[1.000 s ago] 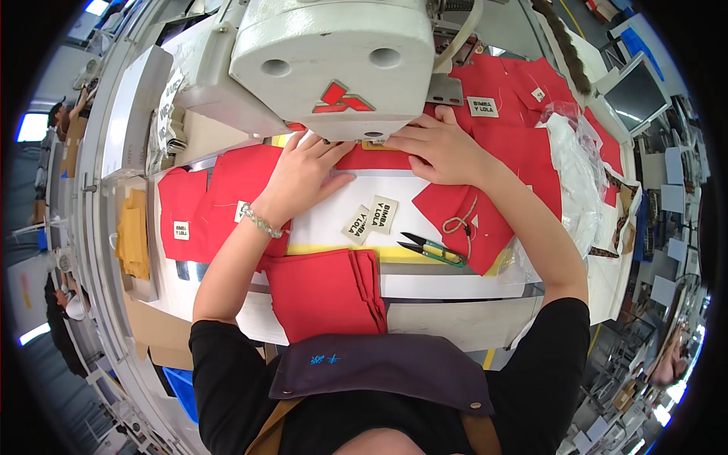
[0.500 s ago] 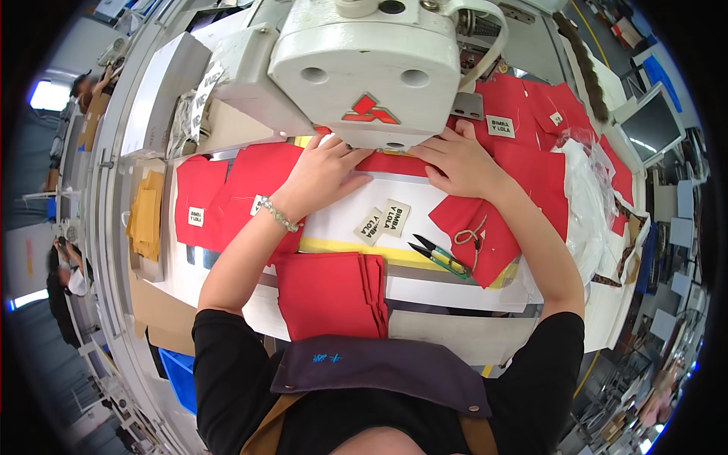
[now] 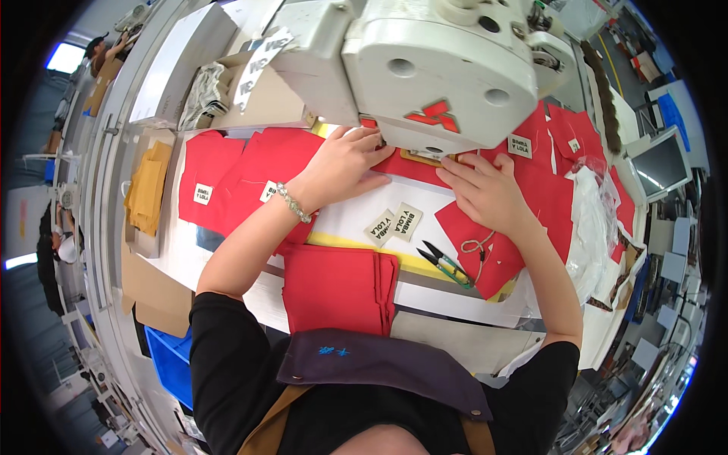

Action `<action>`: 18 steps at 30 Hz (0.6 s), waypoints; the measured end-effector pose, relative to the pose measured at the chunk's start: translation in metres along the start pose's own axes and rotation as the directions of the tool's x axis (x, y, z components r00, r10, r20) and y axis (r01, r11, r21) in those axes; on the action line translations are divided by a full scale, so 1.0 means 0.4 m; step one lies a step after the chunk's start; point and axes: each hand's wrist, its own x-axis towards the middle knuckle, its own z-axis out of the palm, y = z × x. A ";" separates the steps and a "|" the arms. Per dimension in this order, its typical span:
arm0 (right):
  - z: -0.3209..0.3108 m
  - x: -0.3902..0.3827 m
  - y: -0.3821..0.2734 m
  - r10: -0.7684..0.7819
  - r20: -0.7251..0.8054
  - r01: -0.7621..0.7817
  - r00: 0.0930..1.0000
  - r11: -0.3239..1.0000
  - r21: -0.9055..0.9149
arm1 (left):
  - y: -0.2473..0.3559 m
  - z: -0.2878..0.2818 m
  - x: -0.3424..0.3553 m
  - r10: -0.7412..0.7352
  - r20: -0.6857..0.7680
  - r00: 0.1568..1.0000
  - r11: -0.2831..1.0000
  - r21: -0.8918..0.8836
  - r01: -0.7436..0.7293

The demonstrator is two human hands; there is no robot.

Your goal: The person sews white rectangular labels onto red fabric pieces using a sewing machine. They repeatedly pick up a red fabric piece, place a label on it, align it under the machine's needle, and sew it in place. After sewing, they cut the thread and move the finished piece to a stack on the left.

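Observation:
My left hand (image 3: 343,168) lies with fingers apart, slightly curved, on a red fabric strip (image 3: 403,168) beneath the white sewing-machine head (image 3: 444,68). My right hand (image 3: 485,191) rests on the same strip, fingers spread, beside a small yellow plate (image 3: 418,157) under the head; the needle is hidden. Loose fabric labels (image 3: 404,221) lie on the white surface below my hands, near green-handled thread snips (image 3: 449,267) and a looped cord (image 3: 474,246). Red pieces with labels (image 3: 208,163) lie left; a red stack (image 3: 330,288) sits in front of me.
A white box (image 3: 171,68), yellow fabric in a tray (image 3: 148,186) and a blue bin (image 3: 167,356) are on the left; crumpled plastic (image 3: 584,227) and a monitor (image 3: 656,163) are right. Co-workers (image 3: 102,53) work at far left.
The view has shifted, so the machine head appears further right and slightly lower. Both hands stay on the red strip beneath it, with only slight finger movement.

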 end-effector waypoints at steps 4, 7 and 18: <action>0.006 -0.023 -0.003 -0.009 -0.015 0.009 1.000 1.000 0.015 | -0.008 0.014 -0.018 0.068 -0.105 0.992 0.997 0.033 -0.065; 0.029 -0.021 -0.006 -0.019 -0.040 0.021 0.999 0.999 0.034 | -0.012 0.011 -0.033 0.041 -0.075 0.996 0.999 -0.003 -0.041; 0.053 -0.006 -0.017 0.035 -0.032 -0.033 0.999 0.998 0.049 | -0.008 0.014 -0.026 0.058 -0.096 0.994 0.998 0.028 -0.055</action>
